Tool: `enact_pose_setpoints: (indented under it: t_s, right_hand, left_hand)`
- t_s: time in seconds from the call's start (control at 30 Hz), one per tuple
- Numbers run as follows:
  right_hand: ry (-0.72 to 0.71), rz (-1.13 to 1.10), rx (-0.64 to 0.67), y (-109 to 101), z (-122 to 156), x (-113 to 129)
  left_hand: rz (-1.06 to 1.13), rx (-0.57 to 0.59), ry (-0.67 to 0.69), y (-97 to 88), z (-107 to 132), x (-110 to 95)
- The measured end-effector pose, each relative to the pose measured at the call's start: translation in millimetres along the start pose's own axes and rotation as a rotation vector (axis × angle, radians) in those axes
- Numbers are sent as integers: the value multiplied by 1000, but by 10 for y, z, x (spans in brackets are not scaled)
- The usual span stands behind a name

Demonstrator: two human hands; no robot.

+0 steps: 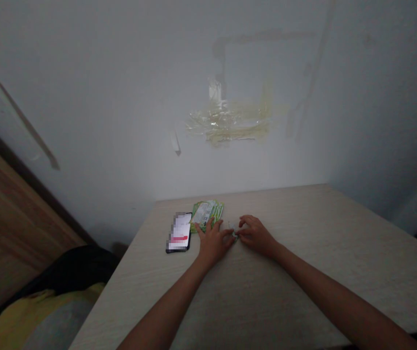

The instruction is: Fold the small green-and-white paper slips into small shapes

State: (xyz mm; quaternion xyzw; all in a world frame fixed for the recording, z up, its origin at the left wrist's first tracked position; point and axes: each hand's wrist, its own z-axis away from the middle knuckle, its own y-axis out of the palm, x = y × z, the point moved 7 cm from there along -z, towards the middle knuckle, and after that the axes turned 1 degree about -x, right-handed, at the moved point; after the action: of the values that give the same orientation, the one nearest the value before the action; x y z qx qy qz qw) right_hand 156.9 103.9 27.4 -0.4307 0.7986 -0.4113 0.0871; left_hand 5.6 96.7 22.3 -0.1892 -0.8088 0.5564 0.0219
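My left hand (215, 244) rests palm down on the table, its thumb and index finger closed at a small whitish piece (234, 234) too small to name. Its other fingers are spread and reach the near edge of a pile of green-and-white printed packets (204, 212). From the right, my right hand (256, 236) meets the same small piece with its fingertips pinched together. The two hands are close together, with the piece between them. Part of the pile is hidden behind my left fingers.
A phone (180, 232) with a lit, partly blurred screen lies left of the packets. The pale wooden table (303, 214) meets a wall (121, 97) with peeling tape (230, 121). Left of the table are yellow and grey cloth (48, 316) and a wooden panel (8, 214).
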Motion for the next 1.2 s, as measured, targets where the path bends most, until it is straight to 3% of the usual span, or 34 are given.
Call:
enact_pose_setpoints:
  t_s: [1.2]
  right_hand:
    - [-89, -68, 50, -52, -8, 106]
  left_hand:
    - [-40, 5, -23, -94, 4, -68]
